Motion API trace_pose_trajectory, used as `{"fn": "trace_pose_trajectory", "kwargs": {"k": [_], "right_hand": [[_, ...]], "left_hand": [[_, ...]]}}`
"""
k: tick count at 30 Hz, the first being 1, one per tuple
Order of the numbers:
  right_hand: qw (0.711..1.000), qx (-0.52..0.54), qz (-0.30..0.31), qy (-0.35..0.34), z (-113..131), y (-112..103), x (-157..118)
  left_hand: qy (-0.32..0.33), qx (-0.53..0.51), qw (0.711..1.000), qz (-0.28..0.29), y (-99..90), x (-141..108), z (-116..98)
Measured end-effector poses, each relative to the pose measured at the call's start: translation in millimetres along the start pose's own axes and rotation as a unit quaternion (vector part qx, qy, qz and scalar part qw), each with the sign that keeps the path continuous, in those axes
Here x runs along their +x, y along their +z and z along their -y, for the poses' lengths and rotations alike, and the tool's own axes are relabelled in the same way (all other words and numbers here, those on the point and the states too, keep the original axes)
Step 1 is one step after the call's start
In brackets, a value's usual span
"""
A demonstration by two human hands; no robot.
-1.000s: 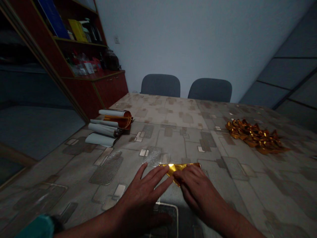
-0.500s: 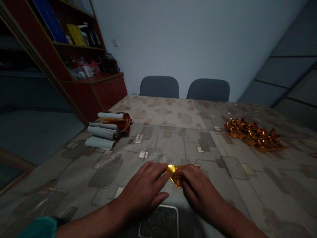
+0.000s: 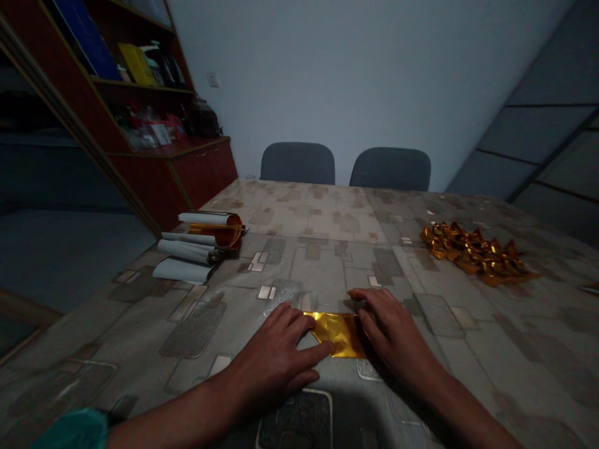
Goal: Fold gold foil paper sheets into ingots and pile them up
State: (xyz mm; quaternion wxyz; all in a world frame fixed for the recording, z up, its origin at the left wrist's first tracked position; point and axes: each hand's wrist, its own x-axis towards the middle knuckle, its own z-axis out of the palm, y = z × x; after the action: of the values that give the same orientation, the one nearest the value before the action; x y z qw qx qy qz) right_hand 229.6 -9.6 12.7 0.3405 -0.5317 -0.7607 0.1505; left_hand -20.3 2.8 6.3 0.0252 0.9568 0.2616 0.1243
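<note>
A shiny gold foil piece point(image 3: 340, 335) lies flat on the patterned tablecloth between my hands, its left end angled. My left hand point(image 3: 281, 349) rests at its left end, fingers apart, with fingertips touching the foil. At the foil's right end is my right hand point(image 3: 390, 327), its fingers spread and curved, partly covering that end; the thumb side is hard to make out in shadow.
A pile of folded gold shapes point(image 3: 477, 252) sits on the right of the table point(image 3: 322, 215). Folded grey-backed gold sheets point(image 3: 187, 249) lie at the left. Two grey chairs point(image 3: 297, 163) stand behind, beside a red cabinet point(image 3: 206, 171).
My right hand has moved right and its fingers have opened. The foil, folded over at its right before, now stretches out as a longer strip. The view has shifted slightly.
</note>
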Motion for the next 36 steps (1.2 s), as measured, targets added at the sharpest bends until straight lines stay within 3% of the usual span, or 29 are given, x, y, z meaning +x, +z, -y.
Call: {"fn": "trace_pose_trajectory", "kwargs": {"k": [6, 10, 15, 22, 29, 36], "right_hand": [[0.999, 0.021, 0.034, 0.006, 2, -14, 2], [0.996, 0.015, 0.085, -0.008, 12, -5, 0], [0.996, -0.008, 0.093, 0.000, 9, 3, -2], [0.991, 0.019, 0.129, 0.015, 6, -11, 1], [0.988, 0.013, 0.144, 0.050, 10, -3, -2], [0.985, 0.113, 0.126, 0.046, 23, 4, -2]], "left_hand": [[0.030, -0.023, 0.999, -0.034, -7.6, 2, 8], [0.025, -0.040, 0.999, -0.017, -5.9, 7, 7], [0.014, -0.044, 0.999, -0.005, -5.4, 12, 7], [0.072, 0.005, 0.997, -0.023, -7.2, 11, 16], [0.044, -0.043, 0.998, -0.007, -5.7, 11, 18], [0.011, -0.047, 0.999, 0.012, -9.7, 14, 10]]}}
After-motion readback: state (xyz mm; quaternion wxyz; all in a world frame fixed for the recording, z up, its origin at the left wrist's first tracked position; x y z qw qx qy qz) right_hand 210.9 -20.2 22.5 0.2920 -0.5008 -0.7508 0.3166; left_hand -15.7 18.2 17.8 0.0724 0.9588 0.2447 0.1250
